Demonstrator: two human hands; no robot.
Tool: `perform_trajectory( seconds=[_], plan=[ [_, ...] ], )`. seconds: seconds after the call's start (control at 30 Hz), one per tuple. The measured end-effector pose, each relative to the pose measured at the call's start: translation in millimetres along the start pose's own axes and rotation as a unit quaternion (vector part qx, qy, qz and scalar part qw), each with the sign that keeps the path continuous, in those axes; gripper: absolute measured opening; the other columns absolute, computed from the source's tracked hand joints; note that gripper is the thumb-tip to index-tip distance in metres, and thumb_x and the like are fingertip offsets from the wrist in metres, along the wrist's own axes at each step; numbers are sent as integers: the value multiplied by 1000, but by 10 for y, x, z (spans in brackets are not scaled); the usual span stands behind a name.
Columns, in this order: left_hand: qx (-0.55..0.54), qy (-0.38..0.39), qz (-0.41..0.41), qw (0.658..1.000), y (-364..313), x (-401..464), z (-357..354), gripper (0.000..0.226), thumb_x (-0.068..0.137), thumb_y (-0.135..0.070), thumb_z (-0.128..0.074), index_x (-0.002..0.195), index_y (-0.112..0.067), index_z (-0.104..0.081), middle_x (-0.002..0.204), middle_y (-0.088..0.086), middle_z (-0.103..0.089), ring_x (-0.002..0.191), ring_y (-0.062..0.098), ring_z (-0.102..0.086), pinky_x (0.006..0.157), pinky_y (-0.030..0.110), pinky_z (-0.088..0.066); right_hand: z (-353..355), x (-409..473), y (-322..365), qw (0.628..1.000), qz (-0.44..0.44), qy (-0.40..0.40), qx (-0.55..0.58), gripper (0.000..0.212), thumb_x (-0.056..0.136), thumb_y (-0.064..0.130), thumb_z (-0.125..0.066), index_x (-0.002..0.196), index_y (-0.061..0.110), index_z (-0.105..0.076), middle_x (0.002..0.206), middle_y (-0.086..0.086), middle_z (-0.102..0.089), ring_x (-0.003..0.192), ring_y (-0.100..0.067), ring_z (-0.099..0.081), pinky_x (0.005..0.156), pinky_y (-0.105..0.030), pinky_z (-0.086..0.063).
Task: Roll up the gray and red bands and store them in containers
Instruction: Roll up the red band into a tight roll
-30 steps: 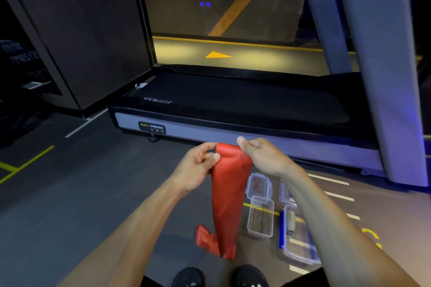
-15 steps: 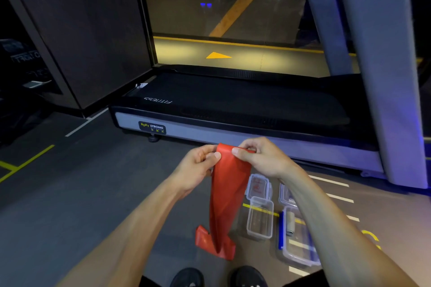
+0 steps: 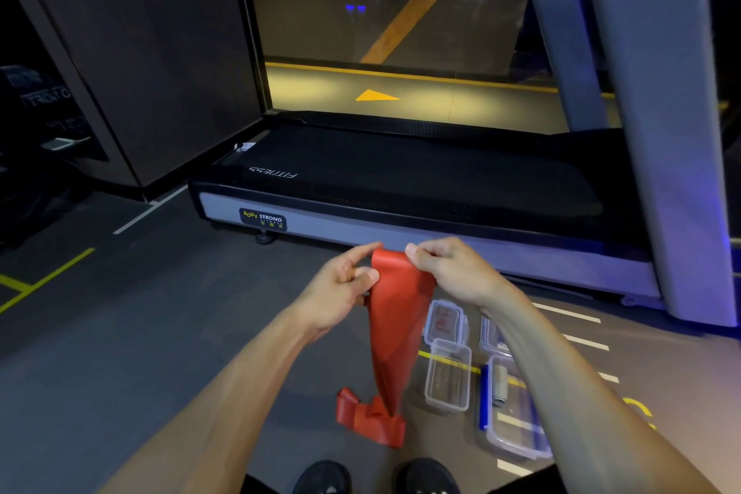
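Head view: both hands are raised in front of the chest, each pinching a top corner of the long, thin red elastic band [image 3: 401, 317]. The left hand [image 3: 341, 289] holds its corner between thumb and forefinger, and the right hand [image 3: 449, 269] clamps the other corner with curled fingers. The band hangs straight down between the hands and narrows into a twist. Its lower end lies crumpled on the dark, matte gym floor [image 3: 120, 373] below the hands, just ahead of the black shoes [image 3: 324, 479].

Below the right wrist stands a small clear plastic box [image 3: 447, 375], open, with its lid [image 3: 445, 321] lying just beyond it. Under the right forearm sits a larger clear container with blue clips [image 3: 517, 433]. A small grayish roll [image 3: 499, 385] seems to rest in it, probably the gray band, though the forearm hides part of it.

The risk is a crooked roll. The band looks smooth, limp and stretchy, and the twist below the hands could wind in unevenly, leaving a roll too fat for the small box. A loose pinch could also let the slick edge slip and unroll.

Beyond the hands lies a black-belted treadmill with a gray side rail [image 3: 401, 188].
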State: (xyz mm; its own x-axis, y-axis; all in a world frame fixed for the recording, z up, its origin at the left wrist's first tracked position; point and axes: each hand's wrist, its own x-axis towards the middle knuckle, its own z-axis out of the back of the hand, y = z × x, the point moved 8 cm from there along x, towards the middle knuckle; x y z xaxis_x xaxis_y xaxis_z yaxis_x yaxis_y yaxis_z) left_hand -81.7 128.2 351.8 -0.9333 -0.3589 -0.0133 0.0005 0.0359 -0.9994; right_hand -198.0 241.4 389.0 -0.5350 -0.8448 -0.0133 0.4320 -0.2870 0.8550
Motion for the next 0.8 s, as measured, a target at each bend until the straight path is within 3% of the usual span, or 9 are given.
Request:
perform_trajectory(
  seconds=[0.1, 0.17, 0.27, 0.37, 0.43, 0.57, 0.67, 0.8],
  plan=[
    [-26, 8, 4, 1000, -14, -20, -18, 35, 104, -3, -49, 135, -19, -55, 87, 18, -56, 83, 23, -58, 77, 30, -56, -34, 1, -33, 1000, -14, 18, 0, 82, 84, 79, -46, 81, -3, -55, 72, -7, -54, 68, -20, -53, 75, -39, -42],
    [-34, 11, 9, 999, -17, -38, -25, 27, 104, -4, -50, 129, -12, -59, 85, 10, -65, 80, 20, -63, 79, 32, -56, -48, 5, -44, 1000, -12, 19, -12, 84, 84, 81, -43, 76, -2, -46, 70, -8, -45, 65, -21, -45, 72, -39, -38],
    [-40, 9, 13, 999, -10, -45, -20, 22, 104, -5, -50, 122, -8, -63, 80, 7, -63, 76, 18, -60, 76, 30, -56, -29, -15, -1, 999, -1, 12, -35, 77, 87, 79, -41, 70, 4, -37, 68, -7, -35, 62, -20, -35, 67, -38, -32],
    [-36, 3, 8, 999, -31, -45, -17, 20, 104, -6, -50, 116, -8, -65, 82, 13, -52, 73, 17, -54, 73, 28, -55, -16, -23, 38, 999, 33, 14, -30, 53, 96, 61, -56, 71, 14, -55, 67, 1, -53, 62, -16, -50, 69, -40, -45],
    [-37, -2, 9, 999, -29, -42, -14, 19, 104, -6, -50, 114, -9, -66, 89, 19, -47, 76, 23, -50, 73, 27, -54, -9, -31, 62, 998, 59, 7, -19, 29, 90, 50, -70, 91, 22, -69, 81, 1, -70, 72, -11, -64, 74, -43, -55],
    [-40, 1, 15, 999, -37, -55, -28, 20, 105, -10, -50, 117, -6, -66, 99, 22, -53, 90, 32, -50, 76, 27, -55, 27, -25, 85, 997, 74, -22, 2, 41, 75, 59, -71, 93, 22, -70, 79, -5, -72, 68, -12, -64, 69, -44, -55],
    [-25, -2, 1, 1000, -86, -71, -47, 21, 106, -9, -47, 116, -4, -64, 95, 19, -63, 81, 20, -65, 73, 25, -56, 48, -14, 87, 996, 77, -34, -14, 43, 75, 63, -68, 92, 23, -71, 80, -5, -73, 68, -16, -65, 73, -49, -55],
    [7, -28, -16, 999, -73, -40, -14, 20, 106, -11, -47, 113, -5, -65, 92, 13, -68, 79, 15, -65, 77, 29, -55, 61, -10, 99, 996, 77, -36, -38, 47, 76, 70, -63, 92, 26, -72, 83, -2, -75, 79, -26, -71, 79, -52, -56]
  ],
)
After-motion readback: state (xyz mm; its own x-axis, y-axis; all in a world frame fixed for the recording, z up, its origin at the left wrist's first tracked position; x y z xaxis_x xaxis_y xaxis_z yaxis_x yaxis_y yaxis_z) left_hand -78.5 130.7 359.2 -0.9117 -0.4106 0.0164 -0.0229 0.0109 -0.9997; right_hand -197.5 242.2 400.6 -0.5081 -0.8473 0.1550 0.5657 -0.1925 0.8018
